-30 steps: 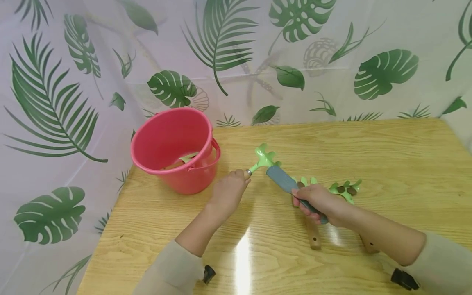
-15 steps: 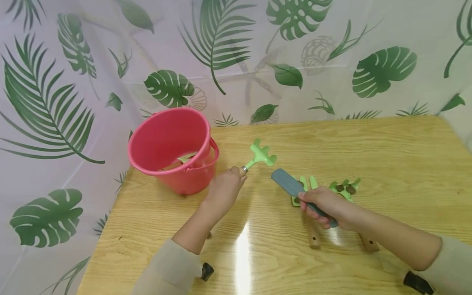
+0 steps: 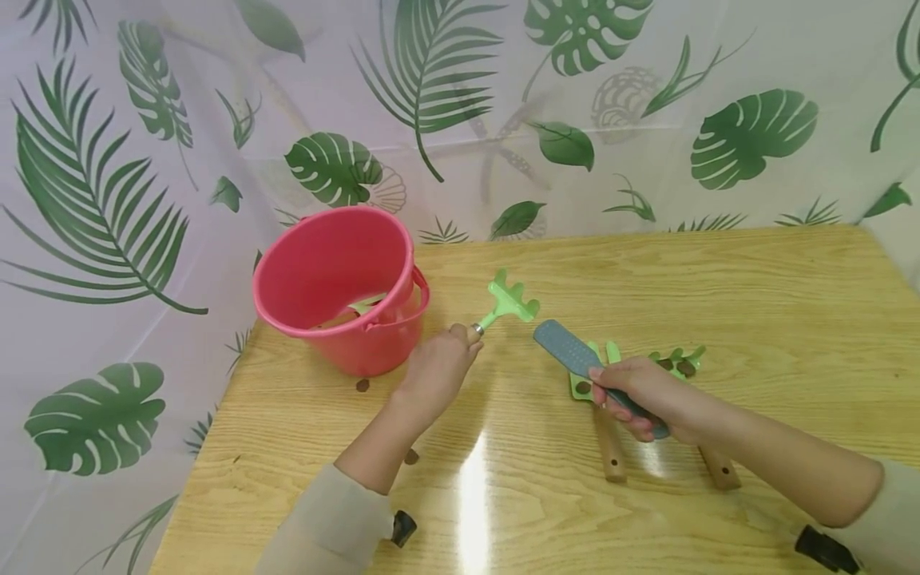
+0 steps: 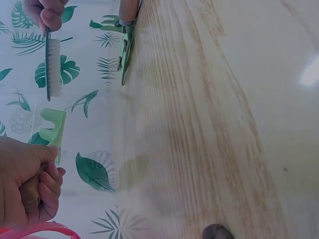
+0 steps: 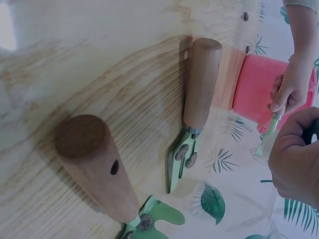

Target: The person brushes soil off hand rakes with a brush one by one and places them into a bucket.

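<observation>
My left hand (image 3: pixel 440 369) grips the wooden handle of a small green garden rake (image 3: pixel 509 303), its tines raised over the table. My right hand (image 3: pixel 647 391) holds a grey-blue brush (image 3: pixel 564 345) by its handle. In the left wrist view white bristles (image 4: pixel 55 67) show along the brush's side. Brush tip and rake head are close together with a small gap. Under and beside the right hand lie two more green tools with wooden handles, a pronged hand fork (image 3: pixel 580 390) and another rake (image 3: pixel 688 364). Brown lumps (image 5: pixel 182 152) sit on their heads.
A pink bucket (image 3: pixel 366 351) stands at the table's left, just beyond my left hand, with a green-headed tool (image 3: pixel 370 303) inside. Small brown lumps (image 3: pixel 362 385) lie on the wooden table (image 3: pixel 719 295) near it. A leaf-printed sheet (image 3: pixel 460 96) hangs behind.
The brush has moved right, away from the rake head it overlapped. The rake has shifted slightly left and turned, showing its tines more fully. Brown lumps near the left arm have come into view.
</observation>
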{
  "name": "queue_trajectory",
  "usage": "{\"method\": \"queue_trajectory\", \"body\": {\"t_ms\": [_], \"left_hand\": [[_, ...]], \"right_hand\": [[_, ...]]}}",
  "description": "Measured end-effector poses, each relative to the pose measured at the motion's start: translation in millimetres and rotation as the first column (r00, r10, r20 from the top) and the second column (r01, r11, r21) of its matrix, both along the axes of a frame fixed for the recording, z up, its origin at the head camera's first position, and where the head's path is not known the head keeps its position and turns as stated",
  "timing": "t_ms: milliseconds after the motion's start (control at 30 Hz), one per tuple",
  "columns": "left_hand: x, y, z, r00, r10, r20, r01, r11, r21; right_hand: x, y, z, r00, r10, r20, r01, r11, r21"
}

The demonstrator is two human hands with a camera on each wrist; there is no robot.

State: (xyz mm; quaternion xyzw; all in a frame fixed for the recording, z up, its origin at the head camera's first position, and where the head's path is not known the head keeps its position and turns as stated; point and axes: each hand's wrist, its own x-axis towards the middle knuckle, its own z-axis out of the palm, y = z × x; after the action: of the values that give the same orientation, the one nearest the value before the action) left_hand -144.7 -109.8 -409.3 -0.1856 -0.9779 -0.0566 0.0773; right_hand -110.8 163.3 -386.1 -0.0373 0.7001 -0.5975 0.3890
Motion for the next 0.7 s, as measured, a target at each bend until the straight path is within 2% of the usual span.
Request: {"method": "queue_trajectory", "body": {"t_ms": [100,267,533,700], "left_hand": [[0.7,1,1.0,1.000,-0.013,0.017,0.013,1.000,0.001],[3.2,4,2.7,0.998,-0.009,0.066,0.005,0.999,0.054],[8.3,12,3.2,0.998,-0.059,-0.006,0.059,0.998,-0.027],[14.1,20,6.7,0.994,-0.100,0.036,0.101,0.994,-0.037]], "right_hand": [[0.3,0,2.7,1.000,0.007,0.000,-0.007,1.000,-0.015],[0.4,-2,5.8,1.000,0.002,0.013,-0.001,1.000,-0.026],[-7.1,-5,7.5,0.999,0.000,0.035,0.002,0.998,-0.064],[-14.5,-6,6.1,0.999,0.003,0.033,0.000,0.997,-0.082]]}}
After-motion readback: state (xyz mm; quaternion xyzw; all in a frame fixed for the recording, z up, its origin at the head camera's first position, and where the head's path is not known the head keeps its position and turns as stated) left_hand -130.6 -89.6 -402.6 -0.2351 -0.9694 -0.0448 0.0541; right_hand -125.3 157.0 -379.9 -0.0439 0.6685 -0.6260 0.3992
